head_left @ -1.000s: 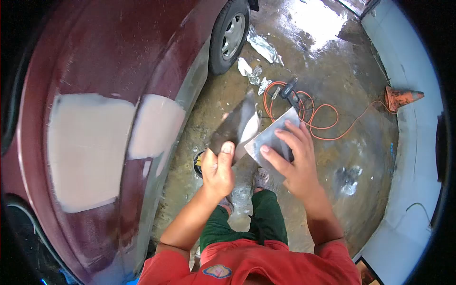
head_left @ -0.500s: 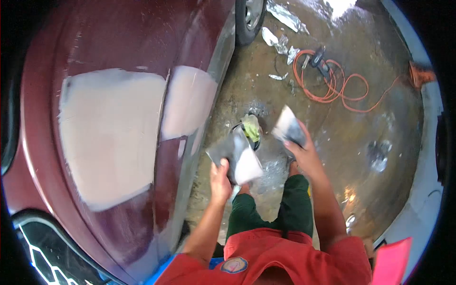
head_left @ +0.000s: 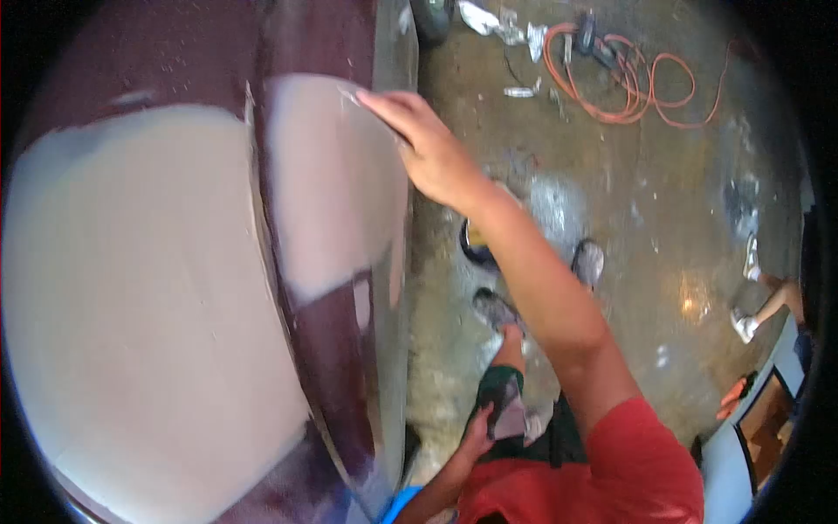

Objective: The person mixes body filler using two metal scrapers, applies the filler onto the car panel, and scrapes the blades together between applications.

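Observation:
My right hand point(head_left: 428, 144) reaches across to the maroon car panel point(head_left: 327, 349), at the upper right edge of the smaller pale filler patch point(head_left: 323, 183). Its fingers are pressed together over a thin dark-edged piece, mostly hidden under them, likely the sanding sheet. Low in front of my green shorts, my left hand point(head_left: 477, 432) grips a grey and whitish folded sheet point(head_left: 508, 417). A larger pale patch point(head_left: 148, 297) covers the car surface at the left, beyond a dark panel gap.
An orange cable point(head_left: 602, 113) lies coiled by a dark tool point(head_left: 587, 35) on the wet floor. Crumpled foil point(head_left: 493, 24) is near the wheel point(head_left: 433, 19). A round container point(head_left: 476, 244) stands by my feet. Another person's legs point(head_left: 777, 301) show at the right.
My right hand has moved left and up onto the smaller patch. My left hand has dropped to my shorts with its sheet. The view has shifted closer to the car.

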`<state>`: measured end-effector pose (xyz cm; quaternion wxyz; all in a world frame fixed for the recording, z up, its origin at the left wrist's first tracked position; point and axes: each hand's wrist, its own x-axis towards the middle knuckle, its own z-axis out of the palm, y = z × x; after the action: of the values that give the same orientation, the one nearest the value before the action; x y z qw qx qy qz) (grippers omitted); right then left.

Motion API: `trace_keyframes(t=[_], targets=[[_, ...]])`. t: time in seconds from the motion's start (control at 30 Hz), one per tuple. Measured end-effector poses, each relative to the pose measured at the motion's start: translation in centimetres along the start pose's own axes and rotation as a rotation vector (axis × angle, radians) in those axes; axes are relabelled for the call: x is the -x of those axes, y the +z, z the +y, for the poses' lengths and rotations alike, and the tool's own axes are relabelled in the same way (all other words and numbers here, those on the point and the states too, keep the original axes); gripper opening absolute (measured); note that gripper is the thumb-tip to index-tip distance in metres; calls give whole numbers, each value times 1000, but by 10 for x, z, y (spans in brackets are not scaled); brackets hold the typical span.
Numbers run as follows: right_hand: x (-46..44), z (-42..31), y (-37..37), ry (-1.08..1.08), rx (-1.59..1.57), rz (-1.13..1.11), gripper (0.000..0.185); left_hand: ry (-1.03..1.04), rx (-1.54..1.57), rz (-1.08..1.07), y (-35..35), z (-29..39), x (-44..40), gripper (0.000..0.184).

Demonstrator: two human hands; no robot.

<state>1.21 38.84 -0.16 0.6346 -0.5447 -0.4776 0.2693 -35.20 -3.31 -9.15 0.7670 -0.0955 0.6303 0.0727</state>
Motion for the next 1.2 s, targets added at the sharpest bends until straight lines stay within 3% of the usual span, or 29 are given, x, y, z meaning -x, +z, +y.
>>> trace_keyframes(t=[0.03, 0.17, 0.3, 0.57, 0.67, 0.77, 0.83, 0.9, 1.0, 1.13, 1.2], targets=[[0, 2, 5, 25, 40, -6, 66, 39, 20, -2, 3, -1, 11, 43], [-6, 0, 7, 19, -28, 1, 61, -127, 78, 22, -22, 0, 9, 44], [4, 5, 20, -77, 79, 39, 71, -89, 23, 50, -15, 5, 14, 43], [141, -47, 111, 80, 138, 114, 76, -106, -30, 20, -16, 8, 18, 50], [179, -61, 117, 117, 52, 48, 78, 8, -67, -30, -14, 2, 10, 52], [204, -66, 83, 130, 45, -104, 78, 100, -116, -19, 30, 21, 17, 53], [198, -80, 18, 186, 112, -158, 75, 119, 1, 44, 82, 52, 29, 53], [181, -97, -61, 230, 145, -174, 73, 248, 54, -138, 107, 78, 28, 52], [154, -157, -154, 286, 118, -198, 69, 489, 36, -200, 224, 121, 105, 49], [129, -258, -209, 59, 140, -464, 70, 661, 103, -459, 349, 129, 190, 43], [127, -289, -226, -8, 206, -533, 71, 643, 157, -497, 389, 122, 221, 43]])
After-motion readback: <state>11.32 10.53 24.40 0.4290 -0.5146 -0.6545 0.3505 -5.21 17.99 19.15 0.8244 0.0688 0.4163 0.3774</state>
